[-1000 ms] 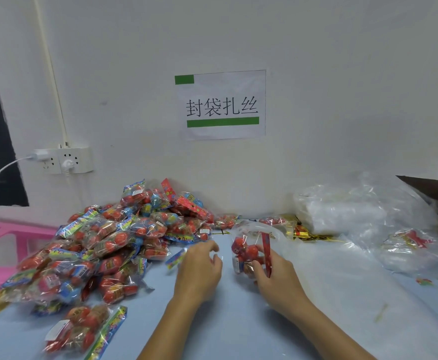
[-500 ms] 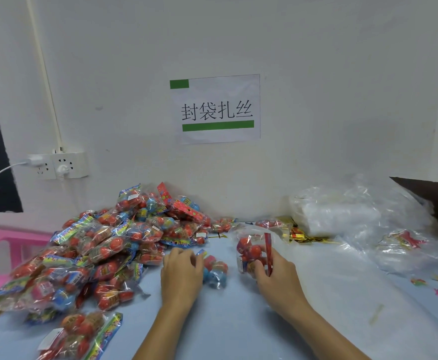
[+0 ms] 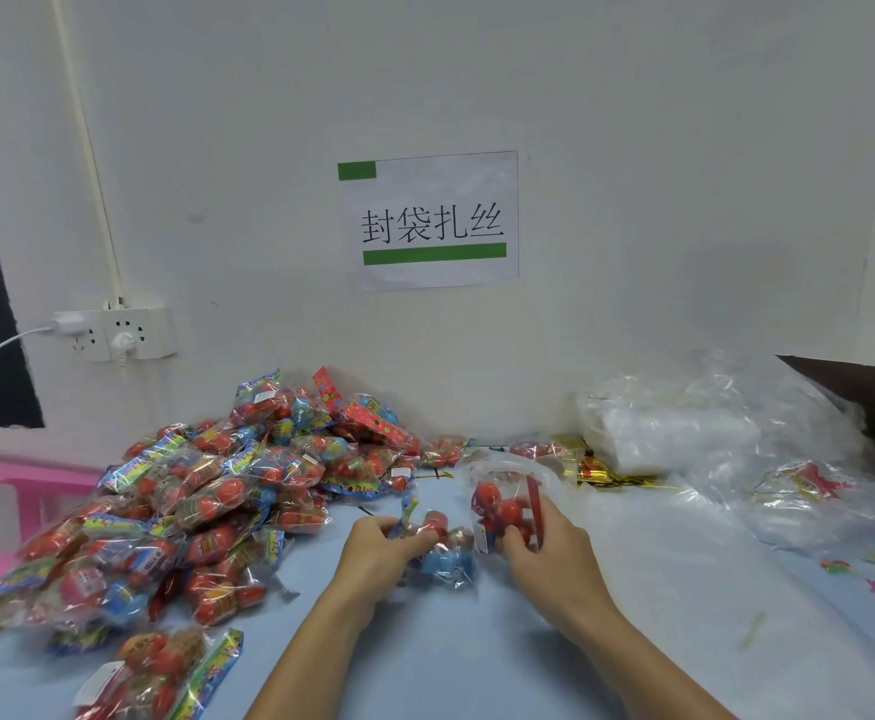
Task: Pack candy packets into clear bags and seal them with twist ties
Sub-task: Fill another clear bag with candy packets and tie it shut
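Head camera view: at a pale blue surface against a white wall, a person packs sweets. The left hand has its fingers curled around a small crinkly candy packet of red and blue balls, held just above the surface beside the right hand. The right hand's fingers pinch the lower edge of a clear plastic bag that stands upright, its mouth open at the top, with red candy balls and a red strip visible inside. The packet and the bag are nearly touching, between the two hands. To the left, a large heap of red-and-blue candy packets spreads toward the wall, and one more packet lies near the front edge. Behind the bag, a bundle of gold twist ties lies by a stack of clear plastic bags. A white paper sign with green bars and black characters hangs on the wall, and a white power strip sits to its lower left.
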`<state>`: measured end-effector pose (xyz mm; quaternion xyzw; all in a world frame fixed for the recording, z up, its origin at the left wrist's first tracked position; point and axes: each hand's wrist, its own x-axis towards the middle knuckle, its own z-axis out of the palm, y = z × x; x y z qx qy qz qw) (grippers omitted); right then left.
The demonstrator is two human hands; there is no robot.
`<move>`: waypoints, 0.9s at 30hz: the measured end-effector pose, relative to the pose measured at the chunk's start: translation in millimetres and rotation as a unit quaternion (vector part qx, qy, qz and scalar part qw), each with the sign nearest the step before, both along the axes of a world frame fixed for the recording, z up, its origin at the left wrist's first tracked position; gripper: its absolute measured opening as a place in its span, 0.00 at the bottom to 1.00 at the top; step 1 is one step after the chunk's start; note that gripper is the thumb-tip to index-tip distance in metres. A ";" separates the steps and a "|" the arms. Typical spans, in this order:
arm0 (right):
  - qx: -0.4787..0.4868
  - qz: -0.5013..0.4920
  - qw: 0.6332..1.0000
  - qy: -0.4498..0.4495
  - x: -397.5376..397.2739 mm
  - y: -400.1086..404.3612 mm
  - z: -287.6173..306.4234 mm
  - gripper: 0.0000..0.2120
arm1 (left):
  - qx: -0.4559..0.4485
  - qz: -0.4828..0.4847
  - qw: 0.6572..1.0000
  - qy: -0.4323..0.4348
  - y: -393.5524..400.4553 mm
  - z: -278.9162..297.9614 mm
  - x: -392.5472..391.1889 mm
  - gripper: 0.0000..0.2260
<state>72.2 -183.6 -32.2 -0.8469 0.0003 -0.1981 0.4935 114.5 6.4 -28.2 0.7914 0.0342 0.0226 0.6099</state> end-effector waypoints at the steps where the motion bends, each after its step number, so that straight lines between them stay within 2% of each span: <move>1: 0.007 -0.004 1.000 0.003 -0.4 0.1 0.9 0.03 | -0.007 -0.006 1.000 -0.014 -1.4 -0.1 0.2 0.07; 6: 0.037 -0.034 0.998 0.025 -2.2 0.6 4.9 0.04 | -0.045 0.031 0.995 -0.085 -9.3 2.1 0.9 0.09; 11: 0.056 -0.035 0.997 0.041 -3.7 0.7 8.7 0.07 | 0.043 0.073 0.964 -0.251 -25.7 5.6 -12.3 0.13; 13: 0.097 0.000 0.994 0.043 -5.1 5.7 9.2 0.08 | 0.071 0.012 0.953 -0.295 -37.0 5.0 -19.6 0.12; 14: 0.146 0.028 0.987 0.055 -5.6 8.7 9.7 0.08 | 0.077 -0.041 0.951 -0.296 -42.9 3.9 -23.6 0.12; 16: 0.273 0.097 0.953 0.091 -7.9 12.1 12.6 0.08 | 0.129 -0.131 0.943 -0.276 -50.3 -0.6 -27.0 0.21; 18: 0.333 0.141 0.925 0.114 -8.1 9.7 15.1 0.11 | 0.181 -0.162 0.933 -0.264 -52.0 -2.1 -28.2 0.28; 20: 0.317 0.149 0.931 0.103 -7.4 6.5 14.8 0.12 | 0.185 -0.169 0.932 -0.261 -50.5 -2.0 -28.6 0.25; 22: 0.300 0.117 0.943 0.082 -6.0 6.7 12.7 0.09 | 0.177 -0.165 0.936 -0.255 -49.9 -2.2 -29.4 0.22; 27: 0.244 0.040 0.966 0.074 1.3 5.4 5.3 0.10 | 0.038 -0.070 0.962 -0.263 -49.8 5.0 -26.6 0.10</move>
